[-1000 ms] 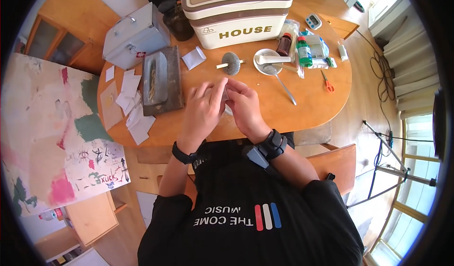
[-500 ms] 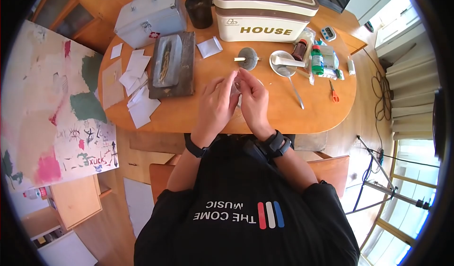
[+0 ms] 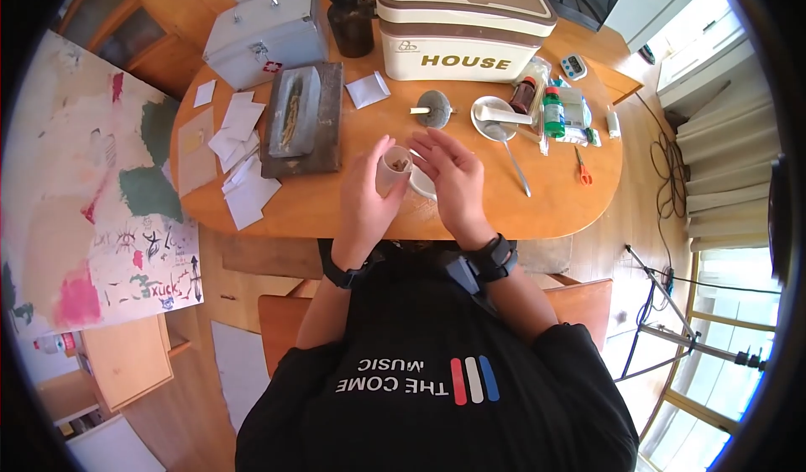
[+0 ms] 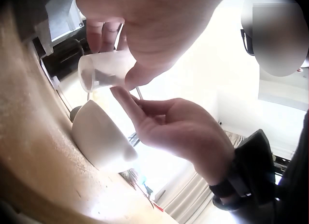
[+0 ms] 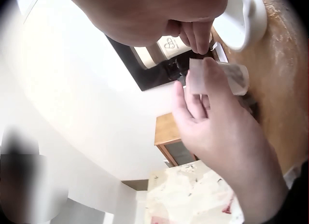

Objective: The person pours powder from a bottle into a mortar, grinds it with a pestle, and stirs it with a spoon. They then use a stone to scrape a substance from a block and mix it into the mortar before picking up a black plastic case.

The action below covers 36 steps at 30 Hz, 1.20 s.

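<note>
My left hand [image 3: 367, 207] grips a small translucent cup [image 3: 395, 178] between thumb and fingers, with small brown pieces visible inside. The cup [image 4: 108, 72] lies sideways across the left wrist view. Just to its right in the head view is my right hand [image 3: 460, 191], its fingers loosely extended; whether a fingertip touches the cup is unclear. In the right wrist view, the left hand [image 5: 224, 120] has its thumb along the cup [image 5: 235, 78]. A white bowl [image 4: 99, 137] stands on the table below the hands, partly hidden by them in the head view.
Behind are a stone wheel [image 3: 434, 109], a mortar with pestle [image 3: 504, 116], a spoon [image 3: 518, 170] and bottles [image 3: 554, 112]. Orange scissors [image 3: 583, 168] lie right. A grinding trough [image 3: 294, 123], papers [image 3: 243, 119] and metal case [image 3: 269, 37] are left; a HOUSE box [image 3: 462, 52] stands behind.
The hands have moved apart from their close pose. The cup is now upright enough in the left hand to show its mouth and contents, and the right fingers have spread away.
</note>
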### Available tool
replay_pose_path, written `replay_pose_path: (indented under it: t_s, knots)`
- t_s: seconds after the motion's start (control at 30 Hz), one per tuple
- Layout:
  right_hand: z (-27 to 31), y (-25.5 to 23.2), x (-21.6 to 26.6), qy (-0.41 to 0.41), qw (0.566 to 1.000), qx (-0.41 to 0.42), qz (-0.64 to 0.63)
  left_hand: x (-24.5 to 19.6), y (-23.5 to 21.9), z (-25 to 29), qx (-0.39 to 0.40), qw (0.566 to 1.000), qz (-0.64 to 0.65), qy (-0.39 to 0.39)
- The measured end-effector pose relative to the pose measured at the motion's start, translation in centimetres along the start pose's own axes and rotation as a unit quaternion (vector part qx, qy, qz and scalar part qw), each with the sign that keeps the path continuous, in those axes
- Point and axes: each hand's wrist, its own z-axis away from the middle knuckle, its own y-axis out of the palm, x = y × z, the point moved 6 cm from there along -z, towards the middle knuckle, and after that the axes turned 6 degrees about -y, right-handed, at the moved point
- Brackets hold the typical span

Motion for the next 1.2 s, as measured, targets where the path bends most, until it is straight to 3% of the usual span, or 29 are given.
replay_pose_path:
  t_s: [0.1, 0.23, 0.33, 0.47, 0.57, 0.63, 0.87, 0.97, 1.0, 1.13, 1.2]
  knots:
    - [0.0, -1.3, 0.2, 0.069, 0.99, 0.017, -0.119, 0.7, -0.8, -0.7, -0.002, 1.0, -0.015, -0.012]
    - [-0.1, -2.3, -0.4, 0.129, 0.974, 0.013, -0.186, 1.4, -1.3, -3.6, 0.005, 0.997, -0.071, 0.002]
    - [0.0, -2.7, -0.8, 0.177, 0.952, 0.083, -0.236, 1.9, -1.4, -6.7, -0.002, 0.997, -0.069, 0.038]
    - [-0.1, -1.8, 0.0, 0.188, 0.965, 0.069, -0.17, 4.9, -0.5, -12.5, 0.027, 0.994, -0.101, 0.015]
    - [-0.6, -1.6, 0.8, 0.177, 0.975, 0.089, -0.096, 6.5, 0.5, -16.6, 0.016, 0.983, -0.177, 0.045]
    - [-0.7, -1.5, 1.0, 0.168, 0.978, 0.096, -0.073, 8.0, 1.6, -18.9, 0.044, 0.978, -0.205, 0.012]
    - [-1.1, -3.3, 0.6, 0.121, 0.984, 0.107, 0.081, 11.7, 4.9, -21.5, 0.089, 0.953, -0.283, -0.058]
    - [-2.1, -2.6, 1.7, -0.055, 0.925, 0.143, 0.348, 12.6, 5.6, -21.3, 0.078, 0.951, -0.291, -0.065]
    - [-2.2, -1.5, 2.5, -0.136, 0.9, 0.163, 0.38, 12.8, 5.7, -21.4, 0.077, 0.952, -0.288, -0.063]
    - [-2.4, 0.5, 1.9, -0.213, 0.759, 0.204, 0.581, 13.0, 5.5, -21.1, 0.091, 0.954, -0.279, -0.065]
    - [-1.9, 1.2, 1.7, -0.246, 0.721, 0.234, 0.604, 12.7, 5.1, -21.0, 0.096, 0.954, -0.277, -0.07]
